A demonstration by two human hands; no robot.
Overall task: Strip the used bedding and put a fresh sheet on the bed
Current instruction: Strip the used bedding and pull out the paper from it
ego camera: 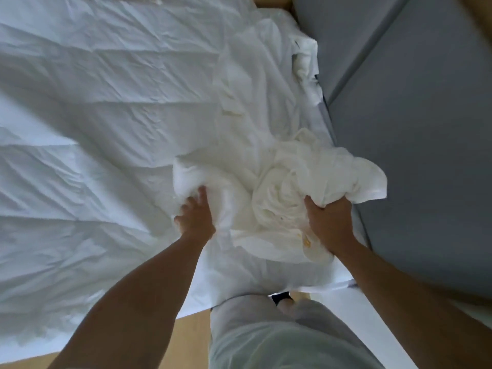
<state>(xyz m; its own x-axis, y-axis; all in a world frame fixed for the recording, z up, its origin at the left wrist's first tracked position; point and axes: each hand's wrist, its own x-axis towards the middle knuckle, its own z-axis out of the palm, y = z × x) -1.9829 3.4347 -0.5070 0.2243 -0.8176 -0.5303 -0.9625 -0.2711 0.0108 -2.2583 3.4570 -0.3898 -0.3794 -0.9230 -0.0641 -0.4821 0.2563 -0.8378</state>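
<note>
A crumpled white sheet [287,187] is bunched into a ball near the right edge of the bed. My right hand [328,222] grips the ball's right side, fingers buried in the cloth. My left hand [195,218] grips a thick fold of the same white bedding on the ball's left. More loose white cloth [266,75] trails from the ball toward the head of the bed. The rest of the bed is covered by a wrinkled white sheet [93,102].
A grey padded headboard or wall panel [412,102] runs along the right of the bed. Wooden floor [191,328] shows below the bed's near edge, where my legs in light shorts [266,336] stand.
</note>
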